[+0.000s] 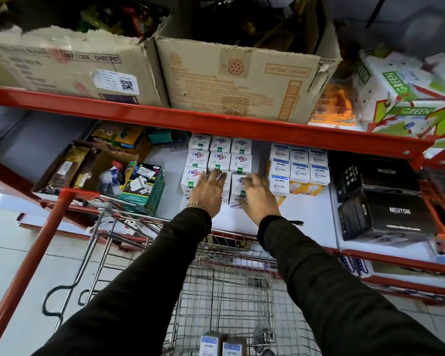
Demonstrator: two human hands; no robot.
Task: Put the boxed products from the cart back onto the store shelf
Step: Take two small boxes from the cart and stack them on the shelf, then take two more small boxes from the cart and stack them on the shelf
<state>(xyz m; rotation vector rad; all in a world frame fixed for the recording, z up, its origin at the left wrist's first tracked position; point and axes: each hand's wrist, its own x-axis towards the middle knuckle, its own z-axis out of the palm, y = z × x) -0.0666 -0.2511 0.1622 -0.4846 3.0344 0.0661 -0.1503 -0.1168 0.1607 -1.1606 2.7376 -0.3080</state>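
Small white boxed products [218, 158] stand in rows on the white shelf [308, 217] under the red shelf beam. My left hand [208, 192] lies flat with spread fingers on the front middle white box. My right hand [257, 196] grips the front right white box [238, 187] beside it. The wire cart [231, 286] sits below my arms, against the shelf edge. Two blue-and-white boxes [222, 346] remain in the cart bottom near the lower edge of the view.
Blue-and-white bulb boxes [299, 169] stand right of the white rows, black Neuton boxes [385, 211] further right. Green boxes [144, 187] and open cartons lie to the left. Torn cardboard cartons [231, 80] fill the upper shelf. A red upright post [34, 255] slants at left.
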